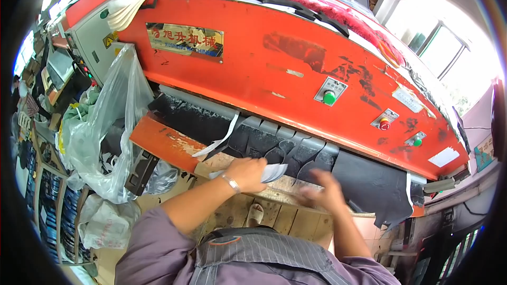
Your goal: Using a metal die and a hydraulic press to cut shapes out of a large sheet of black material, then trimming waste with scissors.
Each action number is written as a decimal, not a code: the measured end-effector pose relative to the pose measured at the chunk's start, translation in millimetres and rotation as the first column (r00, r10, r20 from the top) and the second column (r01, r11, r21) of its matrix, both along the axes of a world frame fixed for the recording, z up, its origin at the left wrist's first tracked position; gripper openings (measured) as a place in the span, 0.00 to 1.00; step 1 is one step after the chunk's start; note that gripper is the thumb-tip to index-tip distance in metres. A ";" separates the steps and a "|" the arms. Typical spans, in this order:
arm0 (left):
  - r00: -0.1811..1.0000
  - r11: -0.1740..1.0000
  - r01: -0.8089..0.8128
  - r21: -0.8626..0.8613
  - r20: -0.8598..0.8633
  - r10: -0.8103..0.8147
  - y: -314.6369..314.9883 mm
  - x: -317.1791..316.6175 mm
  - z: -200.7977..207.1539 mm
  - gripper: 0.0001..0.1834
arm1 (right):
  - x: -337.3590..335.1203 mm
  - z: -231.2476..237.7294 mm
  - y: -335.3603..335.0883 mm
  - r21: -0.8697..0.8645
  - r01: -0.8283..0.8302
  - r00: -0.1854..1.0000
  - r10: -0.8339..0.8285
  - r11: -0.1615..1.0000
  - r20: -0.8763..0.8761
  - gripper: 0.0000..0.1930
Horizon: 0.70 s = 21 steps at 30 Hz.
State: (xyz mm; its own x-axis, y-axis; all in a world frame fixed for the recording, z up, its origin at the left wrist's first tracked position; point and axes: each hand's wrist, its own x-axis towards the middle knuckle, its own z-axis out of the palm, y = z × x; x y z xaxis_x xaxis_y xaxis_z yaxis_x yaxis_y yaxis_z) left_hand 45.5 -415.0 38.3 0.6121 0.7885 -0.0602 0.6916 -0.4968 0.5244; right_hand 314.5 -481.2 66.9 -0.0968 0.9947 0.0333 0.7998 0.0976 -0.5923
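Pressing down near the front edge of the wooden tabletop, my left hand lies flat, fingers closed over a pale cut piece, which I judge pins it so it cannot slide. That piece sits just before the black sheet material spread along the tabletop's far edge, under the orange press head; the sheet probably lies there because that is where the head comes down. My right hand hovers toward the tabletop's right side, just beside the black sheet, but it is smeared by motion and I cannot tell whether its grip is wide, narrow or holding anything. A white strip droops from the press onto the sheet. Beyond the tabletop's left corner hangs a clear plastic bag, handy for scraps, I would guess. Green and red buttons dot the press face. How far the sheet runs beneath the head is hidden, and the fisheye rim cuts off the right end.
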 end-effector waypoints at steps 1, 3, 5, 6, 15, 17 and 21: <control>0.999 0.999 -0.051 -0.006 0.014 0.051 -10.0 -5.1 -15.4 0.26 | -18.7 -17.2 -2.5 0.001 -0.203 0.970 0.201 0.979 0.133 0.34; 0.981 0.984 -0.163 0.069 0.118 0.154 -34.7 -14.4 -31.2 0.25 | -61.9 -24.4 -12.2 -0.060 -0.356 0.906 0.360 0.933 0.221 0.35; 0.973 0.975 -0.193 0.107 0.149 0.176 -37.2 -10.3 -36.0 0.25 | -83.9 -56.3 -12.1 0.048 -0.328 0.859 0.276 0.943 0.432 0.27; 0.961 0.962 -0.233 0.144 0.183 0.205 -37.0 -8.6 -37.0 0.24 | -91.1 -61.7 -7.6 0.014 -0.256 0.832 0.213 0.967 0.512 0.24; 0.988 0.986 -0.140 -0.089 0.050 0.145 -86.5 -38.1 -24.3 0.27 | -95.2 -24.6 -33.3 -0.301 -0.408 0.790 0.499 0.862 0.357 0.18; 0.988 0.975 -0.148 -0.167 0.011 0.152 -94.8 -50.2 -11.0 0.27 | -87.9 -11.6 -26.6 -0.479 -0.505 0.832 0.553 0.718 -0.049 0.18; 0.956 0.954 -0.290 0.081 0.064 0.285 -76.6 -62.2 -14.7 0.30 | -123.7 -16.3 37.9 -0.109 -0.130 0.991 0.126 0.985 -0.042 0.32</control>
